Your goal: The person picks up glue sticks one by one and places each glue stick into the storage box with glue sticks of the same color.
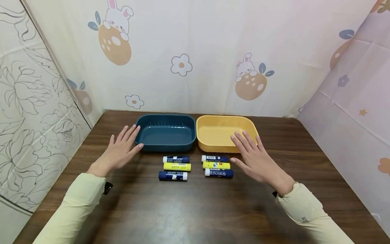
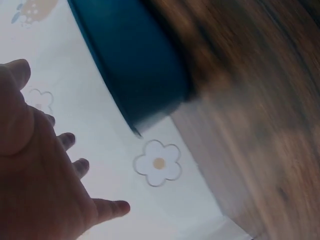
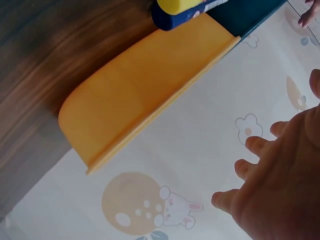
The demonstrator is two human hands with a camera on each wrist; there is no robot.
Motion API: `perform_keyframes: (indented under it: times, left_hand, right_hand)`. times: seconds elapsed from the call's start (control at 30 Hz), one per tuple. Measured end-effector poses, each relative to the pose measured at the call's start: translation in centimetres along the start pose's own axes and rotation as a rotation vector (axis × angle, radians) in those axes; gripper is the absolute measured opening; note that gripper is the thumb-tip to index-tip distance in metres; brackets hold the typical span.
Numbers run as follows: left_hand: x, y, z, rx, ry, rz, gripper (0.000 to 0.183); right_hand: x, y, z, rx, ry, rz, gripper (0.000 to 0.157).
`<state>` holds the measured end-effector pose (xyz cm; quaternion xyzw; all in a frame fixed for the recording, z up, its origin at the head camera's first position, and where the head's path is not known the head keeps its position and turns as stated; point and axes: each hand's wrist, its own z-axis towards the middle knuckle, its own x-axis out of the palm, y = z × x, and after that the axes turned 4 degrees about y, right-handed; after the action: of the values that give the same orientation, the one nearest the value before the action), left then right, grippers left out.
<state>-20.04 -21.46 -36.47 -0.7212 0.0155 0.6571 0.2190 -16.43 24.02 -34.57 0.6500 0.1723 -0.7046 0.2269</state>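
My left hand [image 1: 117, 152] is spread with straight fingers beside the left end of the dark blue tray [image 1: 166, 148], holding nothing. Fingers apart and nothing in it, my right hand [image 1: 254, 159] hovers by the front right corner of the yellow tray [image 1: 219, 148]. In front of the blue tray lie a blue glue stick [image 1: 176, 159], a yellow glue stick [image 1: 177, 166] and another blue glue stick [image 1: 173, 176]. A matching row before the yellow tray has a blue glue stick [image 1: 214, 158], a yellow one [image 1: 216, 165] and a blue one [image 1: 218, 173], near my right thumb.
Both trays stand side by side at the back of the brown wooden table [image 1: 173, 210]. Behind them hangs a patterned white curtain [image 1: 207, 84]. Further curtain panels border the table at left and right.
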Motion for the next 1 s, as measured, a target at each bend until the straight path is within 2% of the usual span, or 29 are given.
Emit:
perform_keyframes:
  times: [0.4, 0.57, 0.77, 1.0]
  left_hand:
    - [0.9, 2.8, 2.3, 0.040, -0.031, -0.102, 0.070]
    - [1.2, 3.5, 3.6, 0.070, -0.052, -0.184, 0.068]
    - [1.7, 4.5, 5.0, 0.071, -0.086, -0.273, 0.065]
    - [2.2, 5.6, 6.0, 0.060, -0.126, -0.337, 0.061]
  right_hand:
    - [1.7, 0.9, -0.2, -0.090, -0.013, -0.050, 0.070]
    - [2.5, 1.1, -0.4, -0.113, 0.005, -0.065, 0.070]
    - [3.4, 1.5, -0.6, -0.129, 0.056, -0.080, 0.073]
    - [4.5, 1.9, -0.6, -0.189, 0.030, -0.090, 0.075]
